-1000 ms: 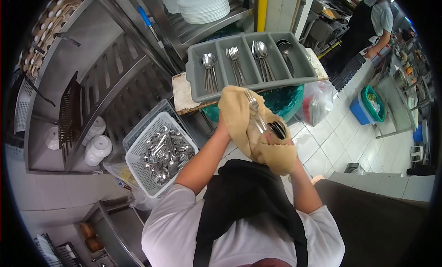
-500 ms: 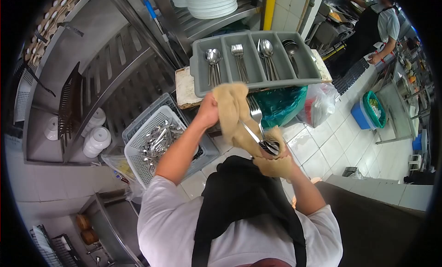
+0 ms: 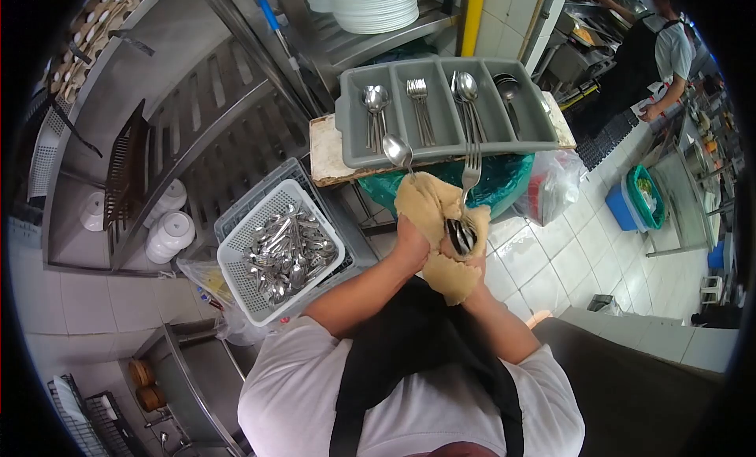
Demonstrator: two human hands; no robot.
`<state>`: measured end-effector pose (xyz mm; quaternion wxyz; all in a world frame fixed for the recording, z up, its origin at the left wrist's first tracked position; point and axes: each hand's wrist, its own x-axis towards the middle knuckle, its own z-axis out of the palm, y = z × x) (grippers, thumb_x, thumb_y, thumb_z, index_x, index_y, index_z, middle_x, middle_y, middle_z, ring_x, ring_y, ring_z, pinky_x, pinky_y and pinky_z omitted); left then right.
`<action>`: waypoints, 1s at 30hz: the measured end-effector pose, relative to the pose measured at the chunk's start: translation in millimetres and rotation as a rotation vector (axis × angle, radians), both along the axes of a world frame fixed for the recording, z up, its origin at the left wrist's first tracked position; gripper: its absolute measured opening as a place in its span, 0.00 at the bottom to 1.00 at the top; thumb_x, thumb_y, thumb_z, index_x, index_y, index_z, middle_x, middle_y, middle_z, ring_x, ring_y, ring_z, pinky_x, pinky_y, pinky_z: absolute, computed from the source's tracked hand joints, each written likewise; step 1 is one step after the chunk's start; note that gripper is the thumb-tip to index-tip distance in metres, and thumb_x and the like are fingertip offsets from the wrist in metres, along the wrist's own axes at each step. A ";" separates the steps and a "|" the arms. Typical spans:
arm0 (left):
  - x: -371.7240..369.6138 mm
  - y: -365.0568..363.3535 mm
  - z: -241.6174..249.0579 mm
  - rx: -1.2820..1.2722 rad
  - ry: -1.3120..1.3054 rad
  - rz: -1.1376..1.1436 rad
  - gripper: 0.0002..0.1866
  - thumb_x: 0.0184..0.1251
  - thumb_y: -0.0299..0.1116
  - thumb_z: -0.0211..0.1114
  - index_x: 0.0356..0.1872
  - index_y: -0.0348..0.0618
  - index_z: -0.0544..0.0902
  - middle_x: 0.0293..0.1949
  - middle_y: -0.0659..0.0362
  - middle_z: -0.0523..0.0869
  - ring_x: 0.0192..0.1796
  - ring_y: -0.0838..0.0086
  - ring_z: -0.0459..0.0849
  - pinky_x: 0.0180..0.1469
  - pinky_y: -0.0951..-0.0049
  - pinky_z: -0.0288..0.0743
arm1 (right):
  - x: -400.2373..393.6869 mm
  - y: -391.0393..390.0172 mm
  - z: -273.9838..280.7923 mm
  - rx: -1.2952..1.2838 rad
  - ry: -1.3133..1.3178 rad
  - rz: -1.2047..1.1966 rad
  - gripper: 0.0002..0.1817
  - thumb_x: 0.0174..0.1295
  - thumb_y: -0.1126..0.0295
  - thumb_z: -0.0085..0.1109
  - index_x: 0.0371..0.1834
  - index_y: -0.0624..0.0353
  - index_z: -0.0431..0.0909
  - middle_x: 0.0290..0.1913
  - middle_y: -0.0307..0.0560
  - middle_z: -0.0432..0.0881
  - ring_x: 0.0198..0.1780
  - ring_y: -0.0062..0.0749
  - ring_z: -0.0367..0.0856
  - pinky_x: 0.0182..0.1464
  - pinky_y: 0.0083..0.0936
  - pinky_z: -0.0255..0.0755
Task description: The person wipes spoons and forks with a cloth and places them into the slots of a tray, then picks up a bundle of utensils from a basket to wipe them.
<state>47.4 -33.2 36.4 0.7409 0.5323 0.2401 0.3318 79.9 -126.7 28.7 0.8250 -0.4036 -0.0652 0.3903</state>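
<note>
1. our left hand (image 3: pixel 411 243) is wrapped in a tan cloth (image 3: pixel 431 213), fingers closed around a fold of it, near frame centre.
2. our right hand (image 3: pixel 465 262) is clenched on the lower part of the same cloth and on a bundle of cutlery (image 3: pixel 461 235), whose dark handle ends show just above the fist.
3. out of the cloth, a spoon (image 3: pixel 398 151) sticks up toward 11 o'clock, bowl bare; a fork (image 3: pixel 471 167) stands toward 12 o'clock, tines up. both overlap the front edge of the tray behind them; whether they touch it we cannot tell.
4. the two hands are touching, pressed together through the cloth.
5. at 12 o'clock of the hands, a grey cutlery tray (image 3: pixel 543 118) with four compartments rests on a worn board (image 3: pixel 327 154). from the left: spoons, forks, larger spoons, dark ladle-like pieces.
6. under the board, a green bin liner (image 3: pixel 504 181).
7. at 9 o'clock, a white perforated basket (image 3: pixel 236 256) heaped with loose cutlery sits in a grey crate (image 3: pixel 260 193).
8. further toward 9 o'clock, white ceramic pots (image 3: pixel 169 225) on a steel shelf.
9. at 12 o'clock, top of frame, a stack of white plates (image 3: pixel 378 4).
10. at 2 o'clock, well apart, another person in a dark apron (image 3: pixel 642 63) stands at a counter.
11. at 3 o'clock, a blue bin (image 3: pixel 626 209) on the tiled floor.
</note>
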 end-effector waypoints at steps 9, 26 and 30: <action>0.8 50.3 -10.1 -0.734 -0.070 -0.205 0.15 0.70 0.40 0.53 0.50 0.43 0.75 0.43 0.57 0.80 0.46 0.66 0.80 0.50 0.64 0.75 | 0.7 -3.1 16.6 -0.367 -0.555 -0.009 0.15 0.64 0.65 0.57 0.48 0.63 0.72 0.39 0.41 0.79 0.40 0.22 0.78 0.41 0.23 0.74; 22.5 100.7 -18.2 -0.198 -0.289 -0.056 0.19 0.69 0.42 0.54 0.55 0.43 0.71 0.50 0.55 0.78 0.49 0.64 0.79 0.52 0.63 0.75 | 10.4 -33.7 16.3 -0.607 -1.033 0.202 0.14 0.49 0.69 0.63 0.39 0.63 0.79 0.35 0.50 0.82 0.37 0.41 0.81 0.39 0.29 0.73; 13.8 50.4 -28.0 -0.504 -0.352 -0.310 0.20 0.69 0.43 0.52 0.57 0.43 0.70 0.52 0.54 0.77 0.50 0.65 0.79 0.52 0.67 0.76 | 29.4 -23.2 21.8 -0.625 -0.840 0.208 0.14 0.49 0.71 0.61 0.40 0.63 0.78 0.39 0.54 0.82 0.40 0.46 0.81 0.42 0.29 0.73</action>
